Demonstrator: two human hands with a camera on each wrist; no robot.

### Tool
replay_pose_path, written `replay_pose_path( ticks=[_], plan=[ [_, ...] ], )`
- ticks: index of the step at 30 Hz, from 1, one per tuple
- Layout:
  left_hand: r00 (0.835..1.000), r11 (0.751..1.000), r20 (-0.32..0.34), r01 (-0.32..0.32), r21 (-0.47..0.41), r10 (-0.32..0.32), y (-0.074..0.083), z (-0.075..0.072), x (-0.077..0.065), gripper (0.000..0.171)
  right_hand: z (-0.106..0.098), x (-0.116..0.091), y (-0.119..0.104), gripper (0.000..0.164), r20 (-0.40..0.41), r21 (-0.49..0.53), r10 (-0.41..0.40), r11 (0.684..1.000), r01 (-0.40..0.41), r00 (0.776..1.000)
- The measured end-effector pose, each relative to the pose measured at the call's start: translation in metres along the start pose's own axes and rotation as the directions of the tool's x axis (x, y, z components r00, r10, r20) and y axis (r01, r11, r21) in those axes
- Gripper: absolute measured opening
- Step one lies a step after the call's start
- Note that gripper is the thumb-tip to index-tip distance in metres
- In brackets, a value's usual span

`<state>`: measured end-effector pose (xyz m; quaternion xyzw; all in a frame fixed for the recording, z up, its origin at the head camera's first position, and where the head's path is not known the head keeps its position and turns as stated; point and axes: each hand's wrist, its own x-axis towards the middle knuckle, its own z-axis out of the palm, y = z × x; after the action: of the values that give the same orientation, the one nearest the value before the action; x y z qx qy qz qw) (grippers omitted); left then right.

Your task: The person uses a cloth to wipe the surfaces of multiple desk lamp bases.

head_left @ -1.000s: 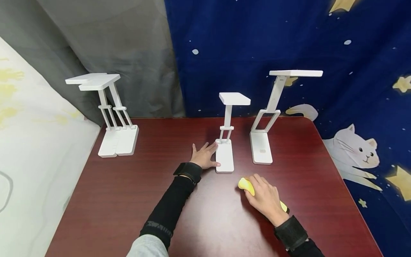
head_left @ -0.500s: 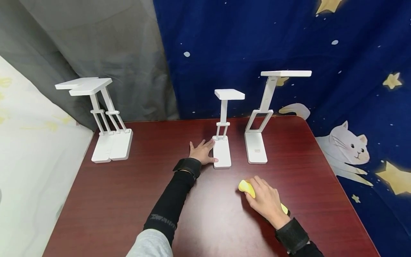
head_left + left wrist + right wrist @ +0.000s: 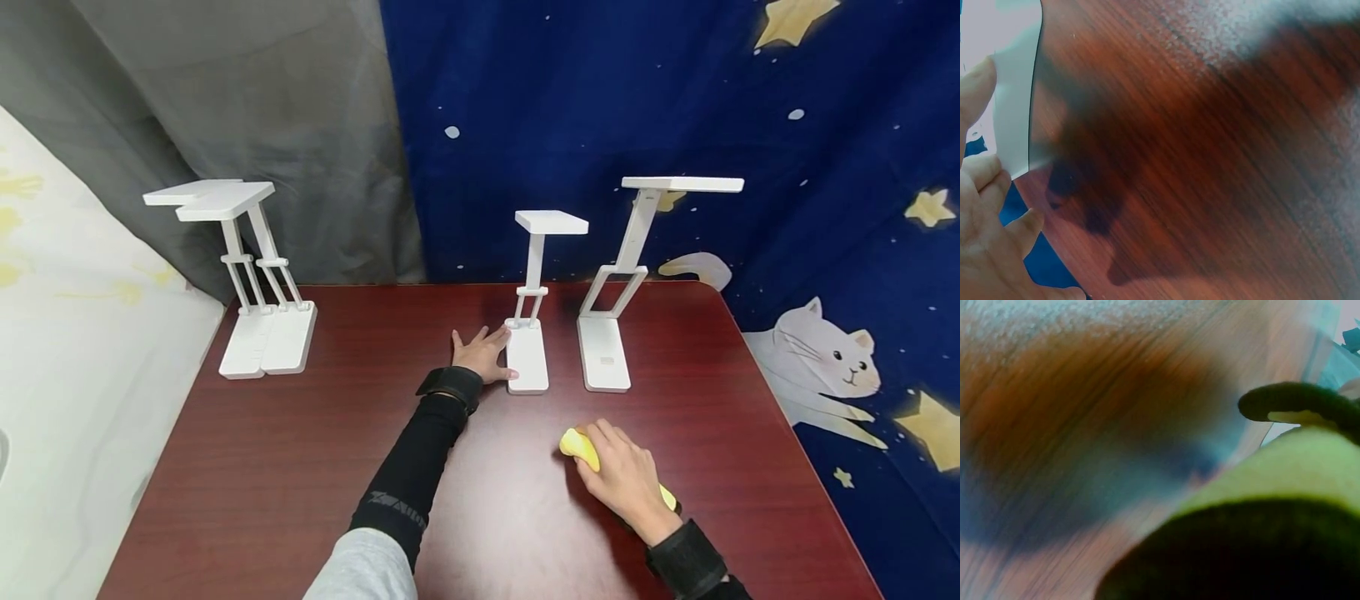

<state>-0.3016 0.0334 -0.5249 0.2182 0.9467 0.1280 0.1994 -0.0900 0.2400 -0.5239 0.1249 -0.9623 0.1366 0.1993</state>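
Observation:
In the head view my left hand (image 3: 482, 357) rests with spread fingers at the left edge of the base of the middle white desk lamp (image 3: 527, 358). Its thumb lies against that base, which is also visible in the left wrist view as a white slab (image 3: 1015, 94). My right hand (image 3: 621, 475) grips a long yellow object (image 3: 580, 448) with a rounded front end and a dark rear tip, just above the table. Up close in the right wrist view the yellow object (image 3: 1310, 465) looks soft and fuzzy; its kind is unclear. My palm hides its middle.
A taller white desk lamp (image 3: 606, 354) stands right of the middle one. Two more lamps (image 3: 288, 337) stand side by side at the back left of the dark red table (image 3: 285, 467). Grey and blue curtains (image 3: 525, 100) hang behind the table's far edge.
The view shifts slightly as the head moves. Both hands keep their places: the left at the middle lamp's base, the right around the yellow object.

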Motion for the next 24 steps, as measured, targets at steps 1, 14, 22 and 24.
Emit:
replay_pose_path(
  ticks=[1,14,22,24],
  plan=[
    [1.000,1.000,0.000,-0.002,0.005,0.002,0.0001,0.0000,0.0002,0.089,0.0003,-0.0002,-0.0003,0.040,0.001,-0.001,0.001,1.000,-0.001,1.000],
    [1.000,1.000,0.019,0.002,0.019,-0.002,0.0069,-0.0063,0.0017,0.089,-0.0002,0.0021,-0.0039,0.039,0.028,0.004,0.028,1.000,-0.028,0.999],
    [1.000,1.000,0.002,-0.001,0.030,0.001,0.0062,-0.0070,0.0023,0.088,0.0000,0.0025,-0.0048,0.040,0.025,0.001,0.029,1.000,-0.029,0.999],
    [1.000,0.999,-0.001,0.003,0.034,-0.003,0.0052,-0.0063,0.0028,0.088,-0.0001,0.0017,-0.0046,0.040,0.018,0.000,0.023,1.000,-0.023,1.000]
  ],
)
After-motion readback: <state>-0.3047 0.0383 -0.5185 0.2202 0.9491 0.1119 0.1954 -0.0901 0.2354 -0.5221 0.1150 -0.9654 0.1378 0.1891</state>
